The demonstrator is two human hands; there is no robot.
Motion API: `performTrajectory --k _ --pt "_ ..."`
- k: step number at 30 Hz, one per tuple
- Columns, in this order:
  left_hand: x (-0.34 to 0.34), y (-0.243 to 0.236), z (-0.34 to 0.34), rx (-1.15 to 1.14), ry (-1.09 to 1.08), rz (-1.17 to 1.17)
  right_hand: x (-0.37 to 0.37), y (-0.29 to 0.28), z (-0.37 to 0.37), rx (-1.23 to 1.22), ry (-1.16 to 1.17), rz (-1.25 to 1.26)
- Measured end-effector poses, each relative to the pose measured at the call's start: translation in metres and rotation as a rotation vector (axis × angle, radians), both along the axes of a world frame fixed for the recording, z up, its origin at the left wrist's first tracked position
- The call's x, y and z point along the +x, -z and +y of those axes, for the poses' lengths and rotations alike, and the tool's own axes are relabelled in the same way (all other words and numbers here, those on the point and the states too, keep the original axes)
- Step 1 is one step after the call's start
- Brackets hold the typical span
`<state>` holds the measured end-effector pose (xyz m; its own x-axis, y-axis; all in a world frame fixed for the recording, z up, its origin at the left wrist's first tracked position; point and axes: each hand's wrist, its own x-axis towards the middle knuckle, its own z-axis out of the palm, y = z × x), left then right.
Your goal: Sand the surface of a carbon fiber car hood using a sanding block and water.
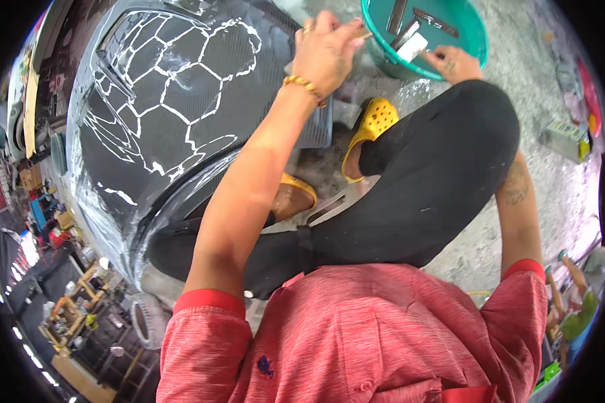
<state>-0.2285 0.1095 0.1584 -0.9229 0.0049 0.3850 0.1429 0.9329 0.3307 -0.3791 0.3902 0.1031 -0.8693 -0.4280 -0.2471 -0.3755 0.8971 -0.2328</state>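
Note:
My left hand [323, 57], with a beaded bracelet at the wrist, is raised beside the black car panel [181, 121], fingers closed on a small thin object [359, 32] that I cannot make out. The panel has a woven sheen and white lines forming hexagons. My right hand [454, 66] is at the rim of the teal bucket [476, 37], pinching a white block [412, 47] over it. Several dark strips [435, 21] lie inside the bucket, in what looks like water.
My bent legs and yellow clogs [375, 124] occupy the middle of the concrete floor [544, 201]. A tire [144, 319] and cluttered items line the left. A metal can [561, 138] stands at the right; another person's limbs [571, 282] show at lower right.

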Motion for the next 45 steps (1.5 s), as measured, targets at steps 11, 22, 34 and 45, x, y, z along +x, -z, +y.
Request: performTrajectory --k 11,22,34,45 --pt "0.087 -0.031 -0.002 2.015 -0.309 -0.07 -0.127 0.126 0.045 0.071 -0.298 -0.09" --pt "0.038 0.04 -0.014 2.259 -0.253 0.094 -0.055 -0.11 -0.131 -0.466 -0.352 -1.027" --pt "0.036 0.03 -0.009 2.087 -0.227 0.274 0.063 -0.054 -0.2 -0.728 -0.274 -0.657" --pt "0.082 0.029 -0.027 2.122 -0.28 0.217 0.063 -0.061 -0.228 -0.861 -0.406 -0.428"
